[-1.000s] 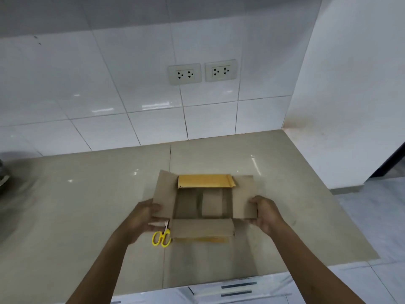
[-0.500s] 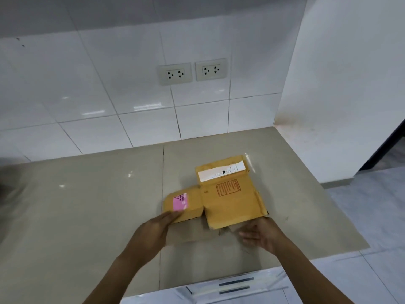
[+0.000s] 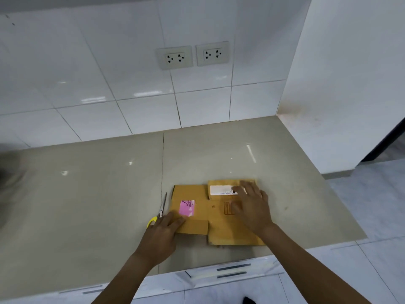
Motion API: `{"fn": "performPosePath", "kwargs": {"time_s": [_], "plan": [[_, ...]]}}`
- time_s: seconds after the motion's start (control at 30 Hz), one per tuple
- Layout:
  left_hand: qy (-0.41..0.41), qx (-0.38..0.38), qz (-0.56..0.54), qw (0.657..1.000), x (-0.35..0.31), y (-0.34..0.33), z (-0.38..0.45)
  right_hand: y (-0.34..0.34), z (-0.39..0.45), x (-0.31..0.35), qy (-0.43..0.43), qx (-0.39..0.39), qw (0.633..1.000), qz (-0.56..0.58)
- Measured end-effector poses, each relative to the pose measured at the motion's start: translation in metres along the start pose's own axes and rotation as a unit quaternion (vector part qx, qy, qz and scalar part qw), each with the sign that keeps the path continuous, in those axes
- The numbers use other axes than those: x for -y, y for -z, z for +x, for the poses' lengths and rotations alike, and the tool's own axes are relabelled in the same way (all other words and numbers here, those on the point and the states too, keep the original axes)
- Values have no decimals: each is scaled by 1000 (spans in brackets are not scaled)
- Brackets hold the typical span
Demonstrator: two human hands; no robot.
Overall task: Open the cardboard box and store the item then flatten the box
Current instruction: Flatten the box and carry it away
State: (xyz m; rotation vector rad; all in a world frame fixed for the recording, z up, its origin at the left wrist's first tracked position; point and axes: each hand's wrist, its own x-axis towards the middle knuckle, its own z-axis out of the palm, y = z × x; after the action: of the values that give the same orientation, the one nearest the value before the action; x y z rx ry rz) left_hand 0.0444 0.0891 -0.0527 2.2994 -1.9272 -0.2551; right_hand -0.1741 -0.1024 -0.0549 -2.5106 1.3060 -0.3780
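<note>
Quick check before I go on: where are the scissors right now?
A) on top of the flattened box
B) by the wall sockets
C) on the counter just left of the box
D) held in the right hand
C: the scissors lie on the counter beside the left edge of the flattened cardboard box, their yellow handles partly hidden under the left hand.

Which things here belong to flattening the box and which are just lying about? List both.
Part of the job: cardboard box, pressed flat under left hand and right hand.

Lying about: yellow-handled scissors beside the box, two wall sockets.
</note>
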Motion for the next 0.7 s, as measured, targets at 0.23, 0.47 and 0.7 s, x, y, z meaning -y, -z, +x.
{"fn": "performPosePath", "kwargs": {"time_s": [0.23,0.47,0.7], "plan": [[65,72,95,991,-10,-2,6,-37,0,-2,-4,190,979,-71],[65,220,142,963,-16,0,60,-36,10,11,4,329,936,-128],[71,360,102,925,-2,-10,95,-42,15,11,-6,361,920,-153]]}}
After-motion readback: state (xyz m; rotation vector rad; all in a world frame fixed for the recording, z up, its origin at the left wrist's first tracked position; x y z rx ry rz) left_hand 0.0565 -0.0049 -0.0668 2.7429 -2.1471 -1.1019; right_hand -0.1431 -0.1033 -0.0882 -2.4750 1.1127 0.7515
